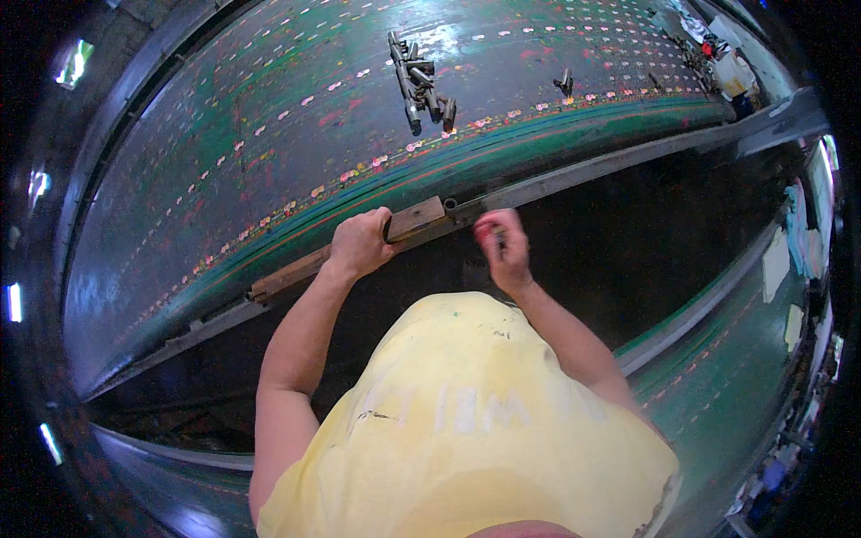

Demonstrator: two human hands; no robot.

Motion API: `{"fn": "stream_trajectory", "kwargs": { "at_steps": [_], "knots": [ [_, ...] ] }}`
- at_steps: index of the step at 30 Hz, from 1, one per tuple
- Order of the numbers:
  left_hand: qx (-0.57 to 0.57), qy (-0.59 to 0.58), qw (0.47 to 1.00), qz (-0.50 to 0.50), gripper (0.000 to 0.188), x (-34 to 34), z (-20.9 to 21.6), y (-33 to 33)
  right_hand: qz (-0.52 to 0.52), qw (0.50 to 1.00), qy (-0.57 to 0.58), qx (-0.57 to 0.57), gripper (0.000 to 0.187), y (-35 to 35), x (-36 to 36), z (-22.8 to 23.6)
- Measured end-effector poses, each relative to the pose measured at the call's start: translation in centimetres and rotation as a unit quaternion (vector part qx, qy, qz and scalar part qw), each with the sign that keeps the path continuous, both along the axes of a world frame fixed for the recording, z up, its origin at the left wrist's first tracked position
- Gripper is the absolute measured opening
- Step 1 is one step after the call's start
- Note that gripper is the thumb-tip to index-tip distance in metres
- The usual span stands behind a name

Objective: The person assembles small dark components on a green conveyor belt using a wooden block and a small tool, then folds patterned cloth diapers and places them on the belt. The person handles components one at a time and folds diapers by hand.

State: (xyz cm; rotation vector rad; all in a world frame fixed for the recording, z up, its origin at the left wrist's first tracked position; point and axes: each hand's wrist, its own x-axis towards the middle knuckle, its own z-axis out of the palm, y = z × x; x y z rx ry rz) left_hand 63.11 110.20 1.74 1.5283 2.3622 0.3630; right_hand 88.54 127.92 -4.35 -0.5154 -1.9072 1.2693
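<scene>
My left hand (360, 242) is closed over a brown wooden bar (419, 218), which lies along the metal rail (574, 176) at the near edge of a long printing table. Just past the bar's right end, a small round metal tube end (450, 205) shows at the rail. A little right of it, my right hand (507, 248) hangs over the dark gap, apart from the bar. Its fingers are curled and slightly blurred, with something reddish at them that I cannot make out.
The green tabletop (296, 63) carries rows of small coloured prints. Several dark metal cylindrical pieces (418, 82) lie piled on it, with a smaller piece (565, 82) farther right. A dark aisle (628, 242) separates it from a second green table (717, 368) at the lower right.
</scene>
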Motion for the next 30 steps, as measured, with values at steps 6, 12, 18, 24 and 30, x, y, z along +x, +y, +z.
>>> {"fn": "stream_trajectory", "kwargs": {
  "at_steps": [6, 12, 18, 24, 30],
  "knots": [
    [-0.015, 0.012, 1.000, 0.005, 0.045, 0.1, 0.1, -0.2, 0.121, 0.983, -0.092, -0.098, 0.007, 3.0, 1.0, 0.5],
    [0.111, -0.006, 0.994, 0.011, 0.049, -0.5, 4.7, -1.3, -0.027, 0.982, -0.089, -0.164, 0.014, 10.3, 6.0, -0.8],
    [0.303, 0.226, 0.925, 0.048, 0.058, -5.0, 5.4, -4.2, -0.117, 0.962, -0.028, -0.244, 0.013, 13.6, 7.1, -1.9],
    [0.236, 0.259, 0.909, 0.225, 0.042, -12.6, 2.3, -7.7, -0.100, 0.971, 0.012, -0.218, 0.012, 13.2, 5.2, -0.9],
    [0.162, 0.159, 0.897, 0.379, 0.035, -20.7, 0.4, -3.6, -0.058, 0.988, 0.009, -0.143, 0.013, 13.5, 4.4, 1.6]
  ]
}}
